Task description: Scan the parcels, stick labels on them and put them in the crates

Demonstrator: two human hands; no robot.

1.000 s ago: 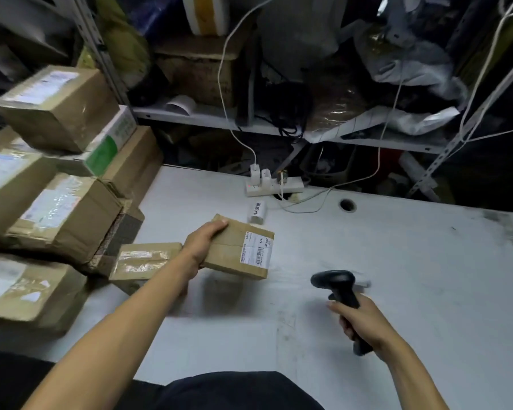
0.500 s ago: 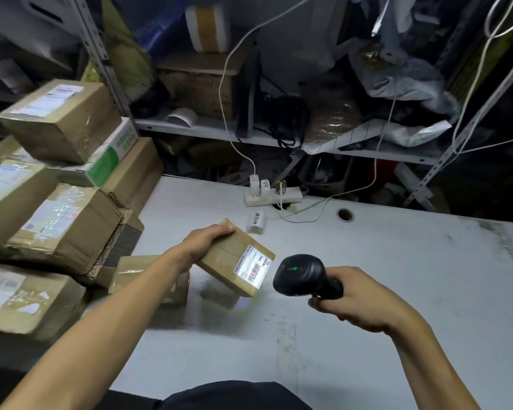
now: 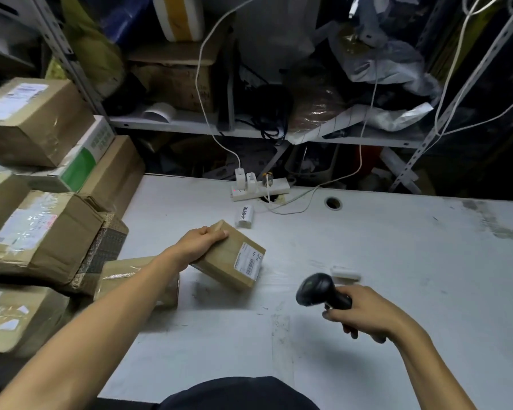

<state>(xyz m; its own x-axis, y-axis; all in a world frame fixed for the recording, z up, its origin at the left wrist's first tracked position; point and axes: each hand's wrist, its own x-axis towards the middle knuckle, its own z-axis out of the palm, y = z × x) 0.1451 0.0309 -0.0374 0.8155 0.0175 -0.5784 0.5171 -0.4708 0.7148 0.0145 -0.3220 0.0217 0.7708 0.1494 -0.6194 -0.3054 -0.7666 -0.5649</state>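
A: Report the left hand (image 3: 200,242).

B: It grips a small cardboard parcel (image 3: 230,255) by its upper left corner, thumb on the top face. The parcel is tilted; whether its lower edge touches the white worktop (image 3: 397,261) cannot be told. A white shipping label (image 3: 249,261) with a barcode sits on the face turned toward the right.

A: Report the right hand (image 3: 365,315).

B: Its fingers are curled round the handle of a black barcode scanner (image 3: 320,291). The scanner head points left, toward the parcel, and is held clear of the worktop. The two are near each other but not touching.

A: List other parcels.

B: A second small parcel (image 3: 125,276) lies on the worktop under the left forearm, just beside the held one. A stack of larger boxes (image 3: 42,232) occupies the left edge of the worktop; several carry white labels under clear tape, and one white box has a green panel (image 3: 77,170).

A: List remaining items on the worktop.

B: A small roll of labels (image 3: 245,216) with printed characters stands beyond the held parcel. A white power strip (image 3: 261,189) with plugs sits at the far edge, next to a round cable hole (image 3: 333,202). A small white object (image 3: 345,273) lies just beyond the scanner; it is too blurred to identify.

A: Behind the worktop?

B: A metal shelf (image 3: 190,125) loaded with bags, boxes and cables.
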